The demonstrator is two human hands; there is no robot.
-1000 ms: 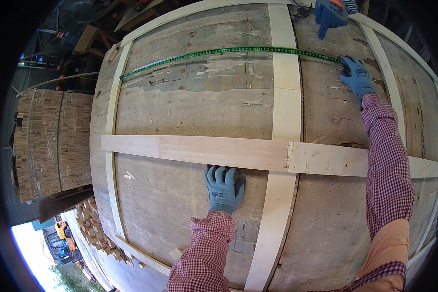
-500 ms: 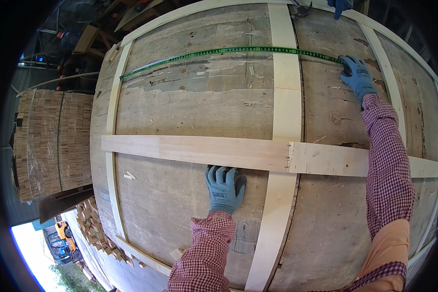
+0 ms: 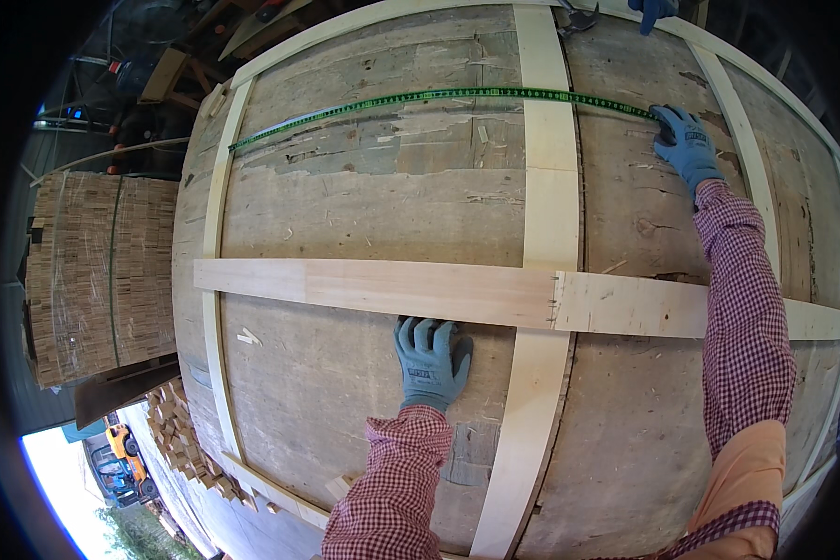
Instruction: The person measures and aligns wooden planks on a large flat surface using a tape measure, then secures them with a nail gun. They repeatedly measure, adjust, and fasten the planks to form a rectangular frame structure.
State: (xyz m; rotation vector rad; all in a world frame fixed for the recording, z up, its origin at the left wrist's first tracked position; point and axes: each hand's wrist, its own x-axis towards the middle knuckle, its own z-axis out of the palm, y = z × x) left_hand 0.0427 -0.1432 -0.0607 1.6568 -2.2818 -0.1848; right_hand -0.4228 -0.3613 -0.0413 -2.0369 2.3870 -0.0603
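Note:
My right hand [image 3: 687, 145], in a blue glove, is closed on the near end of a green tape measure [image 3: 429, 95]. The blade stretches left across the wooden panel [image 3: 373, 215] to the pale upright strip [image 3: 217, 210] at the left, passing over the middle strip [image 3: 550, 149]. My left hand [image 3: 431, 366], gloved alike, lies on the panel with its fingers out against the lower edge of a long wooden board [image 3: 420, 287]. Its fingertips are partly hidden at that edge. The board crosses over the upright strips, and my right forearm covers part of it.
A hammer [image 3: 579, 21] lies at the panel's far edge. Beside it is another person's dark-blue gloved hand [image 3: 651, 13]. Stacked, wrapped timber [image 3: 98, 275] stands at left, above a heap of wood offcuts [image 3: 182, 434]. A yellow forklift [image 3: 124, 462] is outside. Wood chips [image 3: 248, 336] dot the panel.
The tape's blade has shifted very slightly toward the far side. Both hands and the board stay where they were.

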